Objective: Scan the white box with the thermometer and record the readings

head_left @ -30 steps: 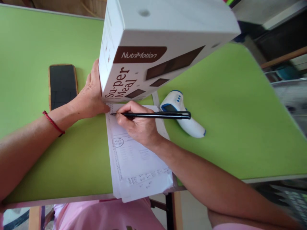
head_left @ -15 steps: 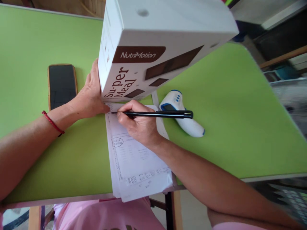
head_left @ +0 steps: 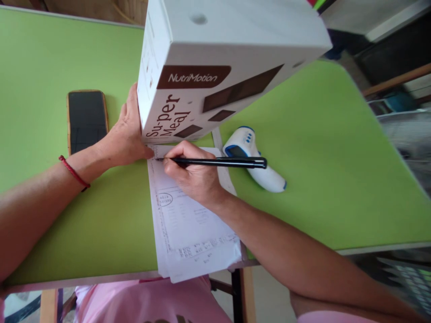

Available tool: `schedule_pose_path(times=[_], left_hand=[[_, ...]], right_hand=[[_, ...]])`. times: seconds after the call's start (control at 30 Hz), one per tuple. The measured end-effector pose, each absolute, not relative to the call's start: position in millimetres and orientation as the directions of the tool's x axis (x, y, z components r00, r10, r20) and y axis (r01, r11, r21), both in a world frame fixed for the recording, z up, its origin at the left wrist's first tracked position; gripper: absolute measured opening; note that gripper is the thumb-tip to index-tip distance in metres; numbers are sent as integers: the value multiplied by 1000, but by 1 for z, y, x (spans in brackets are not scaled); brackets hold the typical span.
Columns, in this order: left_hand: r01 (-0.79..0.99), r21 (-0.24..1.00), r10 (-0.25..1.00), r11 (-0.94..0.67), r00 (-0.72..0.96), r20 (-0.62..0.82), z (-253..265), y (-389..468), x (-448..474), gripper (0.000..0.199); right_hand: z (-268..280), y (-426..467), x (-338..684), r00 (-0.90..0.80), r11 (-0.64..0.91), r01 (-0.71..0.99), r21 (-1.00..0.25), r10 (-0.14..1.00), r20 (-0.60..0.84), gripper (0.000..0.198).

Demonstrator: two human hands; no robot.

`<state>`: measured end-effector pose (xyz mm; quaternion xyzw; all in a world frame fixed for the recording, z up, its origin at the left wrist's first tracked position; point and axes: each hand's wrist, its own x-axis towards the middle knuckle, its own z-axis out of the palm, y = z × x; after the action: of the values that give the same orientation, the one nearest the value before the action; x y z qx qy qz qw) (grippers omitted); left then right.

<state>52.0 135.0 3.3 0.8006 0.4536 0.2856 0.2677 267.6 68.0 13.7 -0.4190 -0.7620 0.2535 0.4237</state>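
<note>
My right hand (head_left: 195, 172) is closed around a black pen (head_left: 218, 162), whose tip touches the upper left part of the top paper sheet (head_left: 191, 220). Printed and handwritten marks cover parts of this sheet, and other sheets lie under it. My left hand (head_left: 126, 134), fingers stretched out, lies against the left side of a tall white box (head_left: 188, 98) marked NutriMotion. Its thumb rests by the papers' upper left corner, close to the pen tip. The box stands upright just beyond the papers. Some left fingertips are hard to see beside the box.
A phone in a brown-edged case (head_left: 87, 119) lies left of my left hand. On the right, a white and blue infrared thermometer (head_left: 254, 159) lies beside the papers. All of it is on a green table (head_left: 336, 179), with its near edge in front of my body.
The pen's rear end has dipped slightly and shifted a little left as my right hand moved slightly. My left hand, the box and the papers stay in place.
</note>
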Motion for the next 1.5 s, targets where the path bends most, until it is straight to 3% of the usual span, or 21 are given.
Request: schedule_pose_path(times=[0.8,1.5], left_hand=[[508,693,847,-512,431,311,-3,136,47,119],[525,701,863,-482,423,277,-6,141,47,128]], right_hand=[[11,70,272,-242,518,447,-729,855,459,15],[11,70,270,-264,514,434,-740,857,441,11]])
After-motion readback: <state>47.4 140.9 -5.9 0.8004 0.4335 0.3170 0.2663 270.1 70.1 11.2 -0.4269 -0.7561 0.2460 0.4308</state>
